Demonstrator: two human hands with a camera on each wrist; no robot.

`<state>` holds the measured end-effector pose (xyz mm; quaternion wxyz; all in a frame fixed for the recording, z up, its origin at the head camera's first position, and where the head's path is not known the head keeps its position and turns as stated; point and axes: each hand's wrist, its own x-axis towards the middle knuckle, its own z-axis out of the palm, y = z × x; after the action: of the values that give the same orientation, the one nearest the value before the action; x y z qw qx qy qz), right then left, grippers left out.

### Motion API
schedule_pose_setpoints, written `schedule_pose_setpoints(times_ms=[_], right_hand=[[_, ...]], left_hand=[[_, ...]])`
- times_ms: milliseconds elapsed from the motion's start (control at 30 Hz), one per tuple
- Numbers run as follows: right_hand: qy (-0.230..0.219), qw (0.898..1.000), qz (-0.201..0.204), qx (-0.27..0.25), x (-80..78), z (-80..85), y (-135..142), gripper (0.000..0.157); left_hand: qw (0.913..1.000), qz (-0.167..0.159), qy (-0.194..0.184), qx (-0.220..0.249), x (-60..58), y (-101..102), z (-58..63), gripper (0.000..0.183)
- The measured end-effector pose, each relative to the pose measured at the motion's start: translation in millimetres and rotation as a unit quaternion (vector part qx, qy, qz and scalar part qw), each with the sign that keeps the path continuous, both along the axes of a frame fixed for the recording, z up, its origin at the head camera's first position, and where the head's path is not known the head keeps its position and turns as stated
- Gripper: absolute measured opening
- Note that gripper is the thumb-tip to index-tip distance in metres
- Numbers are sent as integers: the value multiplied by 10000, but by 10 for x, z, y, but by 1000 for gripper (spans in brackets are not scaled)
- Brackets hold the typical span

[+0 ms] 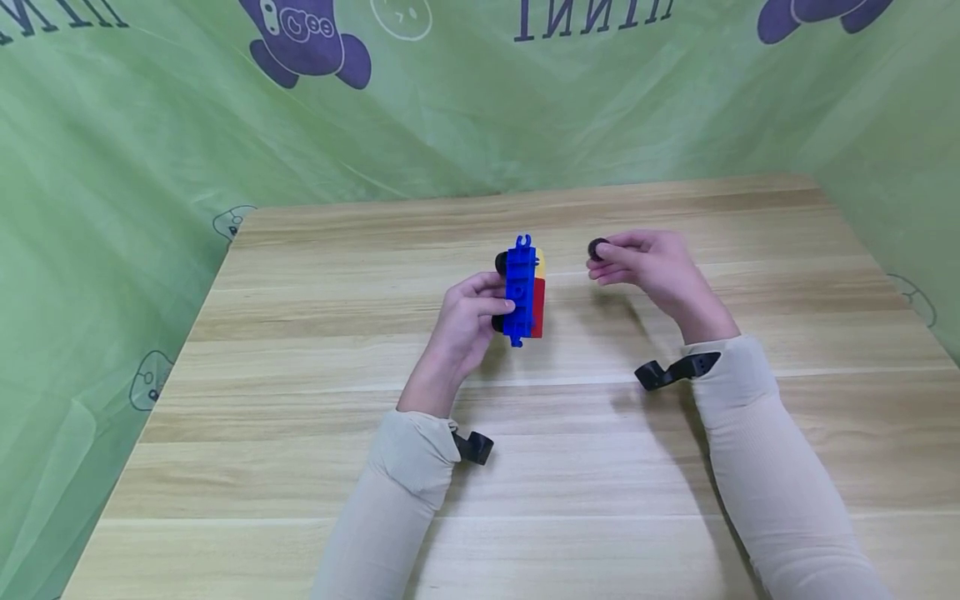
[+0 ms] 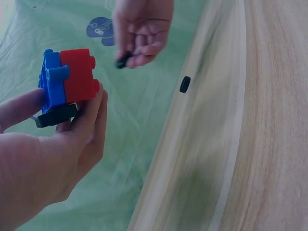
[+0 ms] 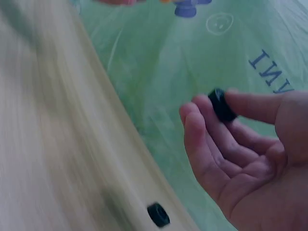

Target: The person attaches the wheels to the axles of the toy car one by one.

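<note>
From my head view I see the left hand (image 1: 463,321) grasping a toy wagon (image 1: 519,287) above the desk (image 1: 300,467), thumb on the blue underside, which faces the camera. The wagon stands lengthwise in my picture, with a forked coupling (image 1: 522,242) at its far end and a small knob (image 1: 516,342) at its near end. Along its right side I make out a yellow part (image 1: 541,263) and a red block (image 1: 538,310); along its left side sit an upper black wheel (image 1: 500,262) and a lower black wheel (image 1: 497,324), the latter right beside the left hand's fingers. To the right, apart from the wagon, the right hand (image 1: 648,262) pinches a small black wheel (image 3: 221,104) between thumb and fingers, also above the desk. Both of my wrist views show 1 loose black wheel (image 3: 159,214) resting on the desk near its edge; I cannot tell whether it lies flat. The left wrist view gives me the red block's studs pointing away from the blue base. Pale sleeves (image 1: 390,492) cover the 2 forearms, and each wrist carries a black mount (image 1: 476,447). Behind the desk hangs a green cloth (image 1: 450,133) with purple figures (image 1: 307,25).
</note>
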<state>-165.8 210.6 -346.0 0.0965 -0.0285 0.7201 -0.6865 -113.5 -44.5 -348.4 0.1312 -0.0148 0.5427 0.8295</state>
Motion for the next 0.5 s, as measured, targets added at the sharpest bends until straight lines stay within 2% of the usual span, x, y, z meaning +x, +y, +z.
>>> schedule_pose_setpoints(times_ms=[133,233,367,500], right_hand=[[146,9975,610,-336,75,67,-116,12],[246,9940,849,-638,139,114,-212,12],[418,9903,891,-981,201,147,-333,13],[632,9927,678,-778,234,156,-408,14]], left_hand=[[10000,18,5,-47,1,6,-12,30],[10000,26,-14,-77,5,14,-15,30],[9999,34,-74,-58,8,30,-14,33],[10000,15,-81,-50,16,42,-5,32]])
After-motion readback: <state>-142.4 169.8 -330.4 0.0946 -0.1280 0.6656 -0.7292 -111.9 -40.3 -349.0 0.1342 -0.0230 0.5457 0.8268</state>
